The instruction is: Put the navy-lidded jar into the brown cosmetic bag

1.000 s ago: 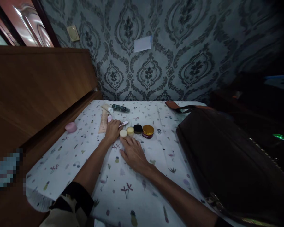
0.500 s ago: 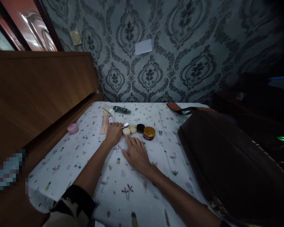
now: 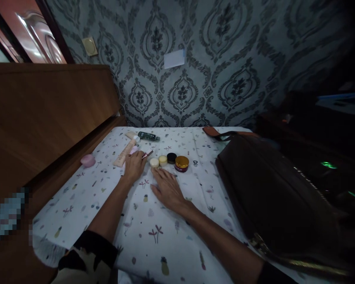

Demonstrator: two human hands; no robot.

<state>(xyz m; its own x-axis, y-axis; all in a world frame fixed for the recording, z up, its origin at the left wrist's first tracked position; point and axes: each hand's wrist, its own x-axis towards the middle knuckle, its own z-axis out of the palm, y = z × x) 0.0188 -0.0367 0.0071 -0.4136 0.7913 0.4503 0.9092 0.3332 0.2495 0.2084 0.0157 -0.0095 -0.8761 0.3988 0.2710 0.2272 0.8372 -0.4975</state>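
My left hand (image 3: 134, 165) has its fingers closed around a small slim pink item (image 3: 147, 154). Beside it lie a beige tube (image 3: 124, 153) and a partly covered pale pink item (image 3: 133, 149). My right hand (image 3: 167, 188) lies flat with fingers spread, its fingertips at a small cream-lidded jar (image 3: 154, 162). To the right of that jar, in a row, come a pale yellow jar (image 3: 163, 159), a black-lidded jar (image 3: 171, 158) and a larger gold-lidded jar (image 3: 182, 163). Behind them are a dark green bottle (image 3: 148, 136) and another tube (image 3: 131, 135).
A large dark bag (image 3: 272, 197) stands on the right of the patterned cloth (image 3: 154, 252). A pink round object (image 3: 88, 160) lies at the left edge, by a wooden panel (image 3: 47, 118). A small ring-like item (image 3: 195, 163) sits beside the gold-lidded jar. Papered wall behind.
My left hand has moved a little left with the slim pink item, away from the jars. The beige tube is now more tilted, its cap end nearer the bottle. The camera view has shifted slightly.
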